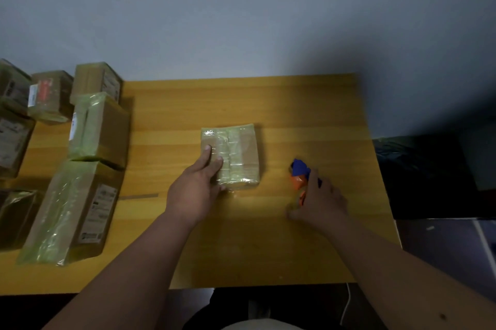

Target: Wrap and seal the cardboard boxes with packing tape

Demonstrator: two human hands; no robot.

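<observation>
the small box (230, 156) sits near the middle of the bench (308, 120), already banded with shiny clear tape over its top and front. the left hand (197, 190) rests on its near left part, fingers laid fairly straight across the taped top and the thumb down by the front corner, so it is pressing rather than clutching. the right hand (320, 202) is off to the right, curled round the orange and blue tape dispenser (300, 176), which looks to be touching the bench, well apart from the box.

i'd guess the box is light and stiff, easy to turn with one hand, but the tape makes its faces slick, so the bare cardboard on the right side and the edges seem the better places to take hold. pressing too hard on the top might dent it.

at the left edge lie more boxes (94, 131), several wrapped in the same glossy tape.
</observation>
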